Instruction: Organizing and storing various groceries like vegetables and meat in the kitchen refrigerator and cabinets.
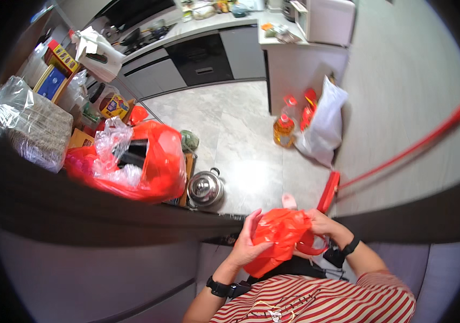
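A crumpled red plastic bag (278,236) is between my two hands, close to my striped shirt. My left hand (246,244) lies along the bag's left side, thumb over its front and fingers behind its upper edge. At the bag's upper right, my right hand (321,222) grips the gathered plastic; its fingertips are partly hidden. A looped part of the bag hangs below that hand. Each wrist wears a black band. What the bag contains, if anything, cannot be seen.
A large open red bag (165,161) stands on the left beside packed shelves. A lidded steel pot (205,188) is on the floor. Further right are an oil bottle (283,131), a white sack (325,121) and a red broom (329,191) leaning by the wall. Kitchen counters (214,24) run behind.
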`<state>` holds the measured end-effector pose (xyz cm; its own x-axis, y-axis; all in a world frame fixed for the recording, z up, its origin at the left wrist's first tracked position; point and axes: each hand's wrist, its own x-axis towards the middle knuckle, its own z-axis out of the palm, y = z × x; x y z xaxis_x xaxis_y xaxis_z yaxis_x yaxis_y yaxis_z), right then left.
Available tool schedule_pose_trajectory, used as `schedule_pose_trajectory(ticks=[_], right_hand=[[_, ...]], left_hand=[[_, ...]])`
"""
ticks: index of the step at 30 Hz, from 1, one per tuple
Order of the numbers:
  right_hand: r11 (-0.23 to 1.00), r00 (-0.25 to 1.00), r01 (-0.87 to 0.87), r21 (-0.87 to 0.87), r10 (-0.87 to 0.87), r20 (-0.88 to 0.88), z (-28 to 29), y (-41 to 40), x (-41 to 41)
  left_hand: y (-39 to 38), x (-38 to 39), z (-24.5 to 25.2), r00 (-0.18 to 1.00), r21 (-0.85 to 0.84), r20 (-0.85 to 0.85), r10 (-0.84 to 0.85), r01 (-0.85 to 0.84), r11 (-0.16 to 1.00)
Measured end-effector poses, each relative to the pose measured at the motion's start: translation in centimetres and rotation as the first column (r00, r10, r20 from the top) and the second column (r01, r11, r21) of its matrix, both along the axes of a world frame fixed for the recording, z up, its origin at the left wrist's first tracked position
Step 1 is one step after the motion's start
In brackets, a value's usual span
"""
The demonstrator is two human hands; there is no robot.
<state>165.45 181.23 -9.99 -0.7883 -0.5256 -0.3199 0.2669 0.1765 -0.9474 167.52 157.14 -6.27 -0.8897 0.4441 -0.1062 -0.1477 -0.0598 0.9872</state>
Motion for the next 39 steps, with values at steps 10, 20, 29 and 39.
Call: schedule_pose_trajectory(ticks=[10, 20, 29, 39], right_hand=[[0.798, 0.967, 0.209, -0.565, -0.082, 0.243, 7.2, 2.9, -21.4], [0.850, 0.992, -0.071, -0.522, 0.114, 0.051, 6.4, -6.2, -33.9], [0.790, 0.689, -0.589, -0.169, 0.383, -0.615, 9.1, -23.2, -36.9], [0.514, -0.144, -0.767, 0.384, 0.444, -0.884, 11.4, -37.0, -38.2]], left_hand=[[10.4, -24.2, 1.2, 0.889, -0.076, -0.377, 0.258, -0.307, 0.949], [-7.2, -24.0, 16.1, 0.324, 0.471, -0.257, 0.910, -0.781, 0.411], [-22.3, -26.8, 8.5, 0.082, -0.196, -0.976, 0.200, -0.730, -0.654], [-28.8, -21.0, 8.8, -0.125, -0.046, -0.983, 0.133, -0.536, -0.843]])
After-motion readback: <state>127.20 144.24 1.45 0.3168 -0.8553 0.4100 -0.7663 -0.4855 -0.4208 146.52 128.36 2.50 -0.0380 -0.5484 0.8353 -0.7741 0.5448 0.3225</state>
